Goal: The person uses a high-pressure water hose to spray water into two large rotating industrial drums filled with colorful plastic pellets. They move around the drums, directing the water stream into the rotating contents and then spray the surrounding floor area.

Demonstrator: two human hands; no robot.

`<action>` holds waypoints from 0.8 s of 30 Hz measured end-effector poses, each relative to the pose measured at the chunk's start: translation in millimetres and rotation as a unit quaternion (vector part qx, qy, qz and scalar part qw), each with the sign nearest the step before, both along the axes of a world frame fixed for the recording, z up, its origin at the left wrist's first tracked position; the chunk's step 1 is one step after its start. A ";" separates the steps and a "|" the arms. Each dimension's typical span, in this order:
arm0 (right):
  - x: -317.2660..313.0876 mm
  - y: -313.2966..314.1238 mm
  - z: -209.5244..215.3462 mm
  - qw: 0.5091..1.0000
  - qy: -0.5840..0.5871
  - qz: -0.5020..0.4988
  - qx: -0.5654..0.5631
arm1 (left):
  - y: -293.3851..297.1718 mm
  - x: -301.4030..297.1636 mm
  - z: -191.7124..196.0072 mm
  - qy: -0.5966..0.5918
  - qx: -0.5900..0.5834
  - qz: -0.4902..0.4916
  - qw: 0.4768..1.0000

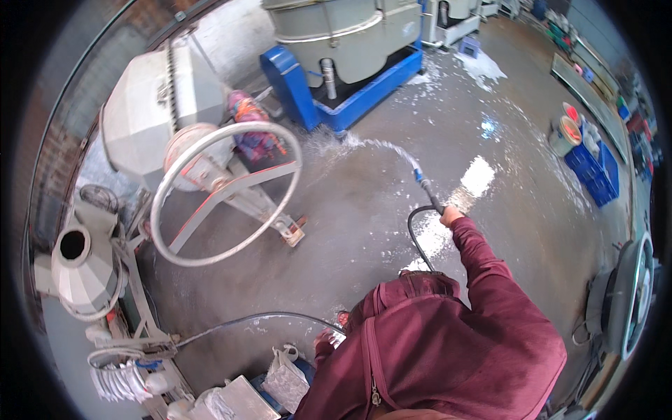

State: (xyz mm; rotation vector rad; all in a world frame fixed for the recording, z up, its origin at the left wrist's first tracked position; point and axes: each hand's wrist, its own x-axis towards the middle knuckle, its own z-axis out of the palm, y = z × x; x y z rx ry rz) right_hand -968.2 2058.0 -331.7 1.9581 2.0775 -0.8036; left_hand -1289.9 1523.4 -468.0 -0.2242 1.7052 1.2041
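Gripping the black hose (420,231) just behind its blue nozzle (420,175), the right hand (450,215) is clenched around it with the arm in a maroon sleeve stretched out ahead. A jet of water (378,145) arcs from the nozzle toward the blue steel base (350,98) of a large grey drum machine (343,31), splashing where it lands. The left hand (325,341) sits low beside the body, near a white plastic bag (283,378); I cannot tell whether it holds anything. The concrete floor (364,210) is wet and glossy, streaked with white foam and a bright patch of reflected light. To the left stands a pale cement mixer (150,112) with a big ring-shaped handwheel (227,192). Blue crates (595,171) and buckets (563,136) line the far right wall.
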 end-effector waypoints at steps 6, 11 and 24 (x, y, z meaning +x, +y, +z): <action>129.1 71.4 33.9 0.983 0.060 -0.167 -0.041 | 136.6 50.3 -32.6 -0.004 -0.018 -0.269 0.963; 157.3 99.2 67.5 0.987 0.037 -0.124 0.093 | 186.9 -4.8 -78.9 -0.280 0.071 -0.220 0.932; 173.3 267.2 61.7 0.982 0.037 -0.151 0.108 | 496.2 0.8 -23.3 0.006 -0.147 -0.439 0.886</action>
